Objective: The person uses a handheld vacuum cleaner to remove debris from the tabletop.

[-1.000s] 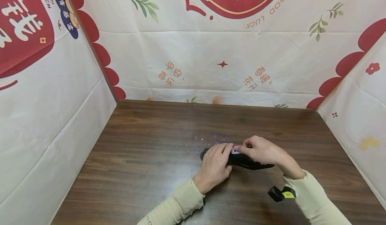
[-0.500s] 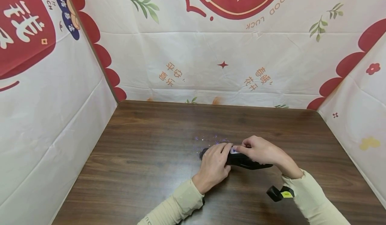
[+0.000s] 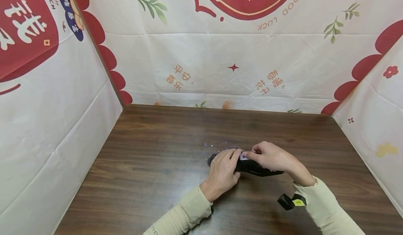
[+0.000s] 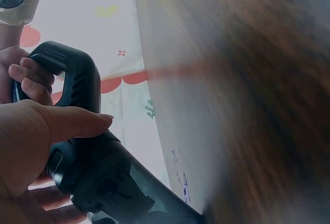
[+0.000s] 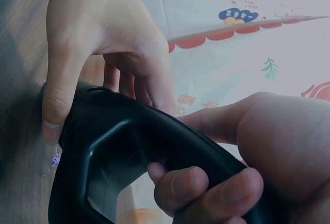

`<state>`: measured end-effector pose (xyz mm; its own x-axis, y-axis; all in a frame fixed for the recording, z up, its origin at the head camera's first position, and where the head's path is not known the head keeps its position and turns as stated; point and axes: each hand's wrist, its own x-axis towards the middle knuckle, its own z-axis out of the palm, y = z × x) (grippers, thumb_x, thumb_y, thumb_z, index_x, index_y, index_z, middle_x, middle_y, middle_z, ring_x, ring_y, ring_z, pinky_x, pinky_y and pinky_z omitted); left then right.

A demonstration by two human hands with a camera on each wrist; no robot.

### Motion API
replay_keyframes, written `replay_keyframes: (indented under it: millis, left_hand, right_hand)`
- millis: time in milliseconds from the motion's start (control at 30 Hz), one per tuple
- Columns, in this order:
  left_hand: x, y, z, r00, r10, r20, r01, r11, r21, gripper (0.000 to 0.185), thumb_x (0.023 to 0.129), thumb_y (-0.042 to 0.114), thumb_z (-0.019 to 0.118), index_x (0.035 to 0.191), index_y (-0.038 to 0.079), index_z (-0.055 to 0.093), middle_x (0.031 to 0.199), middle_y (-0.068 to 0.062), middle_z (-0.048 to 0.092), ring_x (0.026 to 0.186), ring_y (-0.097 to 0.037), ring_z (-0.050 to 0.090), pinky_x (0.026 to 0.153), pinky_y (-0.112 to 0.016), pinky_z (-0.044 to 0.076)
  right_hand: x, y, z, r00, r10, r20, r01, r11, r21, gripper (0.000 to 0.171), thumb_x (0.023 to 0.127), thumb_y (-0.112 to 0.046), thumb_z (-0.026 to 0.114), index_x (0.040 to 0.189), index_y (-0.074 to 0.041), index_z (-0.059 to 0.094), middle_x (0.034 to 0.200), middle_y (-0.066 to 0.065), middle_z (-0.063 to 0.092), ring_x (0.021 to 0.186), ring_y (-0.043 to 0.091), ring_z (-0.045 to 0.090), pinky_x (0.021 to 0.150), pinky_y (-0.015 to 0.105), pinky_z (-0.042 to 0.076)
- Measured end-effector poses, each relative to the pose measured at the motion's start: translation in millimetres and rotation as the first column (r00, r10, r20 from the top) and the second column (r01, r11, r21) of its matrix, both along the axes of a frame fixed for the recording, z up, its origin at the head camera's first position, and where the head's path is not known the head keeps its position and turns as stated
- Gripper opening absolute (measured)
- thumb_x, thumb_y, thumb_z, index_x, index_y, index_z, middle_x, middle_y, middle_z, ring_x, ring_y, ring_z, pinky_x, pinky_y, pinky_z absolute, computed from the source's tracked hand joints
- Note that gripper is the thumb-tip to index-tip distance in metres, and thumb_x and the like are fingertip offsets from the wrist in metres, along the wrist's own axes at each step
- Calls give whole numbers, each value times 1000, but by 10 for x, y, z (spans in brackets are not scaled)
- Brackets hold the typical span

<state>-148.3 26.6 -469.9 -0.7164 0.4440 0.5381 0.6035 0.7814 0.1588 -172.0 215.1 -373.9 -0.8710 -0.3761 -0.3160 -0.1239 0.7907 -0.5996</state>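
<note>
Both hands stay clamped on the same black handheld tool point(image 3: 252, 167), and across the last second almost nothing has shifted: the pair has only drifted a touch leftward on the desk point(image 3: 151, 165), with the grips unchanged, so the work looks to be in a steady hold rather than a fresh move. The left hand point(image 3: 223, 172) lies over the tool's front body, thumb stretched flat along the side and fingers curled under it, as the left wrist view shows point(image 4: 31, 146). The right hand point(image 3: 270, 158) is wrapped round the looped handle at the rear, its fingers point(image 5: 206, 188) hooked through the opening and the thumb pressing on top near a small white label point(image 3: 244, 156). The tool lies low on the desk, near the middle and a little right, its long axis running left to right; whether its underside fully rests on the wood is hidden by the hands. It is matt black plastic with a closed loop grip, vent slots on the handle side point(image 4: 77, 87) and a rounded, darker front section. Just beyond it, tiny purple specks point(image 3: 221, 145) are scattered on the dark wood. Printed cloth walls point(image 3: 201, 63) enclose the desk on three sides.
</note>
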Motion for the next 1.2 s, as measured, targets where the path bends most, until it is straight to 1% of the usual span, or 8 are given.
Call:
replay_keyframes:
  millis: [200,433,667,967,1200]
  left_hand:
    - [-5,-19,-7,1000,4,3,-4,1000,9,68,65,22,87,127,12,59,119,0,65,110,-16,64,99,-31,51]
    - [-3,-33,-12,1000,-2,-11,2,1000,10,68,65,22,87,127,11,60,119,-1,66,110,-17,64,99,-32,51]
    - [15,-42,1,1000,-4,-28,4,1000,-1,68,67,25,86,127,11,60,118,-1,66,108,-17,65,97,-31,52]
    - [35,-33,0,999,2,-46,-3,1000,-8,69,67,28,87,128,11,60,117,0,67,106,-16,66,95,-30,52]
    - [26,-56,-17,999,6,-39,-6,1000,5,68,65,26,88,126,11,61,116,0,67,107,-16,66,95,-31,53]
  right_hand:
    - [-13,-18,-6,1000,8,2,-8,1000,2,41,100,-39,55,73,-9,60,52,-5,47,40,9,43,40,27,41]
    - [-13,-28,-1,1000,11,6,-11,1000,5,41,100,-40,55,73,-9,60,51,-5,46,41,9,43,40,25,40]
    - [-11,-37,6,1000,26,5,-26,1000,5,42,100,-40,55,72,-9,60,51,-6,46,42,8,43,41,24,38]
    - [2,-40,27,1000,27,16,-27,1000,0,43,99,-41,56,72,-9,60,52,-5,45,42,9,44,40,25,39]
    - [-4,-53,9,999,29,25,-29,1000,-10,43,99,-41,56,73,-8,60,51,-5,45,42,9,43,40,25,38]
